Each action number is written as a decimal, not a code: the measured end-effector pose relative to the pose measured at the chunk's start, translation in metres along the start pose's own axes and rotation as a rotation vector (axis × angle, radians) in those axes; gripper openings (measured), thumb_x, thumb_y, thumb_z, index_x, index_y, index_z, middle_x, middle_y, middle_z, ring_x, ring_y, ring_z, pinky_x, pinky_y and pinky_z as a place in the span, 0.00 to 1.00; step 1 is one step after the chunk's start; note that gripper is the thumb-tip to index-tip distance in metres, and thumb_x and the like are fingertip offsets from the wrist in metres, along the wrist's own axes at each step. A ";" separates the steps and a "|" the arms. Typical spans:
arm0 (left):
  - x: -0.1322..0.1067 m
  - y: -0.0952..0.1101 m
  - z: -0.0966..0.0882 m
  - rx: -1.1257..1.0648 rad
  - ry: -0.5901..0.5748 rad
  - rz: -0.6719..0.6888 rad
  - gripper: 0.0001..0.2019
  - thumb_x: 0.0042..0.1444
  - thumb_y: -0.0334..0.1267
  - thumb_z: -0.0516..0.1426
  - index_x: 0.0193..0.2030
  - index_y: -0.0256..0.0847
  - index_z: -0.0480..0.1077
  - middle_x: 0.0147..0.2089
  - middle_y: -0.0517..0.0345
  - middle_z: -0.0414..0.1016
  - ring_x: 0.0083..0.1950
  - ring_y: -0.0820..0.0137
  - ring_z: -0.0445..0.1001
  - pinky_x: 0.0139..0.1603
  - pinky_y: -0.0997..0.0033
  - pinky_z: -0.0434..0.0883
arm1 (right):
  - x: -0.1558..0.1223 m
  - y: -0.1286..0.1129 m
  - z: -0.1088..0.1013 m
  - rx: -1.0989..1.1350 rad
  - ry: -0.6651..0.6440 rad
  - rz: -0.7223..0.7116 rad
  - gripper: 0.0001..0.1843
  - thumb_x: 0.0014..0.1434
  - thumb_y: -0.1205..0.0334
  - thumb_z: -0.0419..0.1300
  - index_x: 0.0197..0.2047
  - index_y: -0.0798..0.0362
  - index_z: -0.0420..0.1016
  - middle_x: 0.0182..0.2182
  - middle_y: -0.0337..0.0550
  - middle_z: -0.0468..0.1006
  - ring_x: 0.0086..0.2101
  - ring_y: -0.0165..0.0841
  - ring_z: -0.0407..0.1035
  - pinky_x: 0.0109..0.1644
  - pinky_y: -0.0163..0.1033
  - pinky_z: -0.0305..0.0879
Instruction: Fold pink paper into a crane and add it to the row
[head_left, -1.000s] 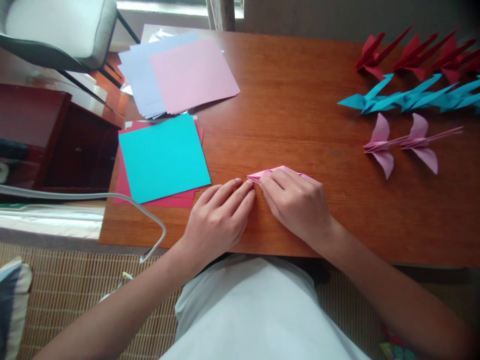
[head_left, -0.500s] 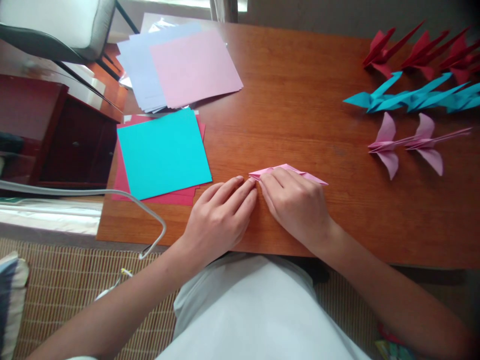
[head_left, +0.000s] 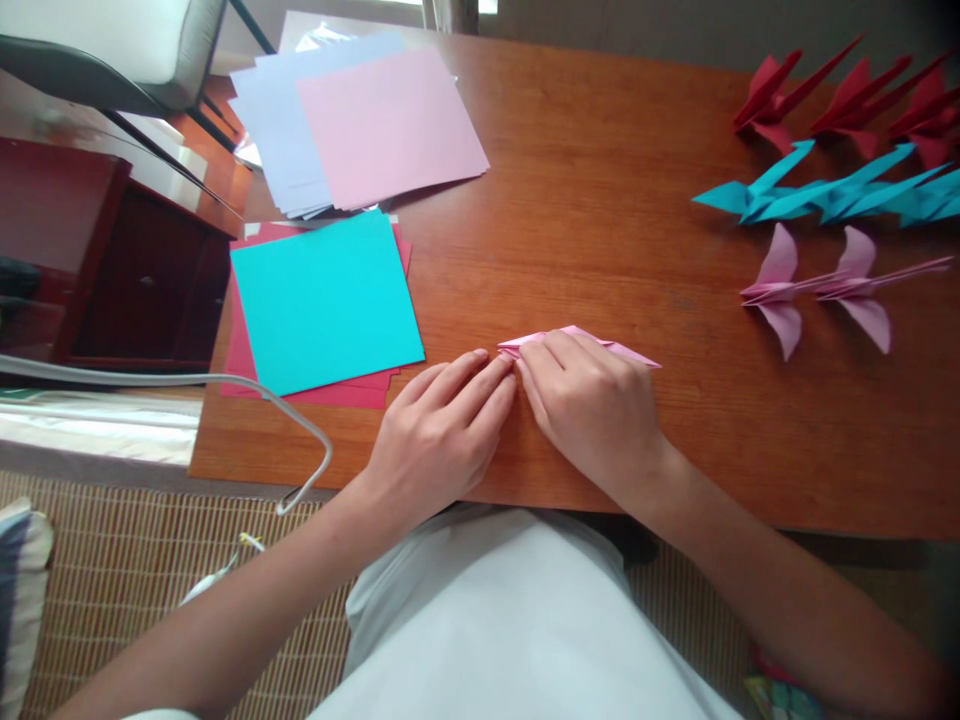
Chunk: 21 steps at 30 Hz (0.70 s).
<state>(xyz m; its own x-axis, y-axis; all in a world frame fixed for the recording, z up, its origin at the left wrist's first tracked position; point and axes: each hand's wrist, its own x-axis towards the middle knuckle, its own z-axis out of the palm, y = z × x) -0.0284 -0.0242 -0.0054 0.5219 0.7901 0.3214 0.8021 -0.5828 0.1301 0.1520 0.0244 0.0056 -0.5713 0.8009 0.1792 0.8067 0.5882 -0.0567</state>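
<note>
A piece of folded pink origami paper [head_left: 630, 353], long and pointed at both ends, lies near the table's front edge. My right hand [head_left: 592, 410] covers its middle, fingers curled down onto it, so much of the folding is hidden. At the paper's left tip, my left hand [head_left: 450, 420] pinches with thumb and index finger; its other fingers are bent beside them. Off to the right stand two finished pink paper cranes [head_left: 780, 290], behind them a row of blue paper cranes [head_left: 787, 203], and farthest back several red paper cranes [head_left: 769, 100].
Left of my hands lies a turquoise sheet [head_left: 330, 300] over red sheets [head_left: 360, 393]. Beyond it a pink sheet [head_left: 394, 125] rests on pale lavender sheets [head_left: 281, 140]. A white cable [head_left: 315, 435] loops over the wooden table's [head_left: 585, 220] left front corner. A chair [head_left: 112, 50] stands at far left.
The camera view has shifted very slightly. Both hands keep nearly the same grip and place on the pink paper.
</note>
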 end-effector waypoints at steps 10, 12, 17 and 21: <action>0.001 0.001 -0.002 -0.005 0.001 -0.008 0.14 0.65 0.32 0.57 0.55 0.33 0.76 0.60 0.53 0.79 0.60 0.55 0.78 0.56 0.57 0.74 | 0.002 -0.004 -0.003 -0.088 0.021 -0.008 0.10 0.67 0.71 0.57 0.33 0.53 0.72 0.29 0.41 0.78 0.30 0.34 0.69 0.32 0.41 0.47; 0.002 0.001 -0.002 -0.006 0.004 -0.008 0.14 0.66 0.32 0.56 0.55 0.33 0.76 0.60 0.53 0.80 0.60 0.55 0.78 0.56 0.57 0.74 | 0.002 -0.005 -0.003 -0.112 0.041 -0.012 0.10 0.67 0.71 0.57 0.32 0.53 0.71 0.28 0.40 0.77 0.30 0.33 0.68 0.32 0.41 0.47; 0.001 0.000 -0.002 -0.028 -0.001 -0.020 0.15 0.65 0.32 0.56 0.56 0.34 0.76 0.61 0.53 0.79 0.61 0.55 0.78 0.57 0.57 0.74 | 0.003 -0.010 -0.004 -0.157 0.065 -0.031 0.12 0.69 0.71 0.54 0.33 0.53 0.71 0.28 0.40 0.77 0.30 0.33 0.66 0.31 0.41 0.46; -0.001 0.001 0.000 -0.046 -0.007 -0.041 0.16 0.65 0.32 0.55 0.57 0.36 0.76 0.62 0.52 0.78 0.62 0.55 0.77 0.57 0.57 0.74 | 0.004 -0.010 -0.004 -0.178 0.072 -0.040 0.14 0.70 0.72 0.52 0.32 0.53 0.70 0.27 0.41 0.76 0.29 0.33 0.65 0.31 0.41 0.45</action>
<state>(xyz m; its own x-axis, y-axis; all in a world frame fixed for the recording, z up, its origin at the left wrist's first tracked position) -0.0283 -0.0254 -0.0052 0.4909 0.8147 0.3086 0.8088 -0.5578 0.1861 0.1422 0.0210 0.0109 -0.5966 0.7631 0.2485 0.8010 0.5853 0.1258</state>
